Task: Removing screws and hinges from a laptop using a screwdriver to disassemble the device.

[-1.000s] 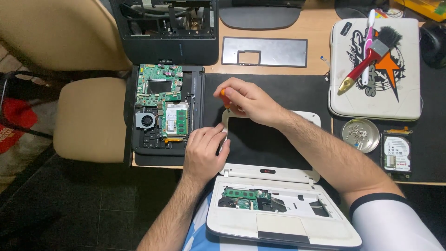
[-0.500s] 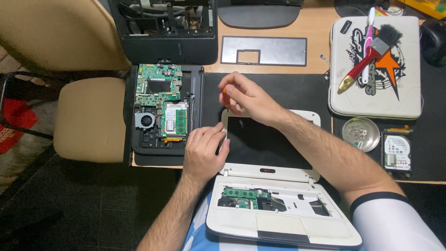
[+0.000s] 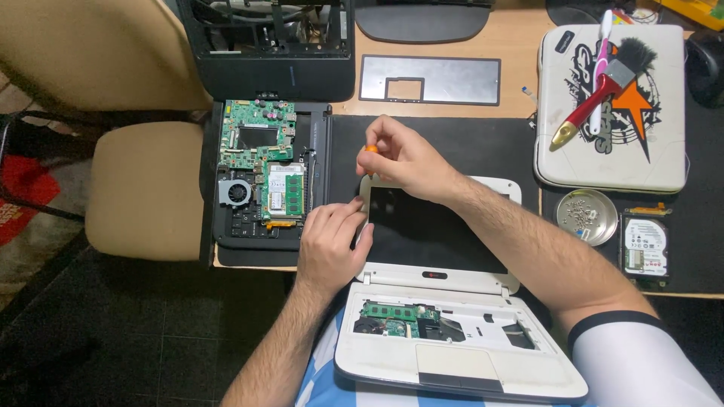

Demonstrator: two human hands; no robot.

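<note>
A small white laptop point(image 3: 452, 316) lies opened flat at the near edge of the counter point(image 3: 452, 105), its dark screen point(image 3: 430, 230) resting on a black mat point(image 3: 452, 143) and its base, with the keyboard removed and a green board showing, hanging toward the person's lap. The right hand point(image 3: 403, 158) is clenched around a screwdriver with an orange handle point(image 3: 370, 149), held at the screen's top left corner; the tip is hidden by the fingers. The left hand point(image 3: 332, 245) is not gripping anything — it rests with fingertips pressed against the screen's left edge. Just left of it sits a second, black laptop base point(image 3: 268, 177) with its green board and fan exposed. To the right are a round metal dish of screws point(image 3: 586, 217), a hard drive point(image 3: 645, 246), and a white case point(image 3: 611, 113) carrying a brush point(image 3: 603, 90).
</note>
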